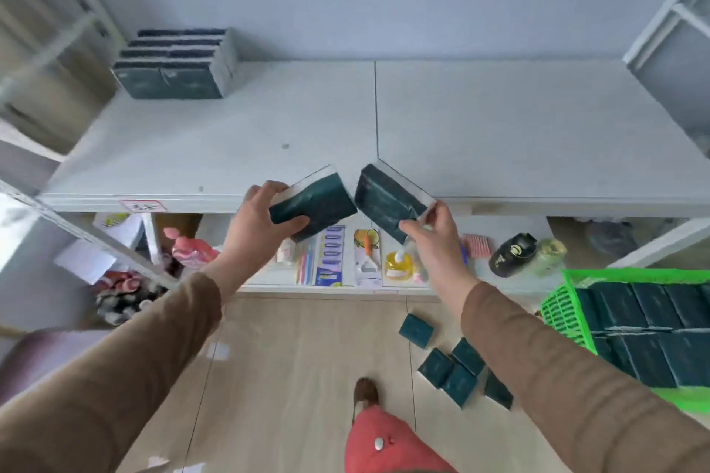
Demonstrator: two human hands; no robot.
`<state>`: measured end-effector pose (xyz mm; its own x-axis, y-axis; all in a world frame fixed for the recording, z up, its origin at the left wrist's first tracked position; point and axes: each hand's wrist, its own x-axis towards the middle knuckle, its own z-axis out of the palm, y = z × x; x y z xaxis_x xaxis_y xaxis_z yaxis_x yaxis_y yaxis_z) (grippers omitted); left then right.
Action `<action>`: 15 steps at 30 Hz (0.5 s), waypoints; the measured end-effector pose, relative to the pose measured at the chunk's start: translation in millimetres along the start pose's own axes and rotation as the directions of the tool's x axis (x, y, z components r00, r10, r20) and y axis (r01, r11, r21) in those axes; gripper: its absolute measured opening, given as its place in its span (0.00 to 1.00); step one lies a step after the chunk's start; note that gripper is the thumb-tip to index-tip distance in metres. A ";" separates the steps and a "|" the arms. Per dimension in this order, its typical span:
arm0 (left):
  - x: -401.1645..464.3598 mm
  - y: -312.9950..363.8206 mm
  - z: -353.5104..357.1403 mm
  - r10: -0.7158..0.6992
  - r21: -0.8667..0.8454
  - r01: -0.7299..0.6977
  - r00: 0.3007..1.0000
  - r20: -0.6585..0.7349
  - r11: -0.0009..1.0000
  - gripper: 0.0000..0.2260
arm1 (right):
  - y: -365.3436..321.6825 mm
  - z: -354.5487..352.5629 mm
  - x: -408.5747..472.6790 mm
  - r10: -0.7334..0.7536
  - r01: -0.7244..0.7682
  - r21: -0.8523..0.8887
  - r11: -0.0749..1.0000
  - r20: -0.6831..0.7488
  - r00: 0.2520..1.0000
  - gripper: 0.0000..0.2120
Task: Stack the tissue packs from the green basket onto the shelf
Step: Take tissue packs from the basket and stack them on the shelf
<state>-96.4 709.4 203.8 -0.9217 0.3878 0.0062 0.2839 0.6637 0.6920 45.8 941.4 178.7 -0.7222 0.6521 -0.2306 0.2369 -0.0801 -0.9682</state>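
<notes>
1. The left hand (256, 221) grips a dark green tissue pack, the left pack (313, 203), with the thumb across its lower face and the fingers behind its left end.
2. The right hand (430, 230) pinches another, the right pack (388, 200), by its lower right end, thumb on the dark face.
3. Both packs are tilted, with their upper inner corners almost meeting in front of the shelf edge; whether they touch cannot be told.
4. The shelf (518, 134) is a pale board with a seam down its middle, and both held packs hang at its front edge, near that seam.
5. A stack (175, 63) of the same packs stands at the shelf's far left corner, several layers high, close to the wall.
6. The basket (561, 309), bright green, sits below the shelf's right end, on the person's right, holding many packs in rows.
7. Loose packs (451, 365) lie on the floor (292, 365) below the shelf, just left of the basket: one apart, the others in a cluster partly hidden by the right sleeve (568, 369).
8. Under the shelf, a lower board carries small goods: a pink bottle (190, 251), a yellow bottle (399, 265) and a dark jar (513, 255) among carded items.
9. A brown shoe (365, 392) and a red trouser leg (384, 442) show on the floor well below the shelf front.
</notes>
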 end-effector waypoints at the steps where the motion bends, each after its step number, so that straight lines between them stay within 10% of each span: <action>1: 11.2 -13.0 -14.8 -0.007 -0.004 0.007 1.000 -0.015 1.000 0.22 | -6.4 19.5 9.5 -0.017 0.017 0.014 1.000 0.024 1.000 0.12; 15: 213.3 -166.5 -188.2 -0.096 0.198 0.131 0.979 -0.178 0.971 0.22 | -72.8 308.2 186.0 -0.101 0.110 -0.009 0.994 0.319 0.942 0.16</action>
<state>-390.0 561.3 225.8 -0.9769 0.2023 0.0687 0.2075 0.8222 0.5300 -306.0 836.2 176.6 -0.9118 0.3824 -0.1500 0.1620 -0.0009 -0.9868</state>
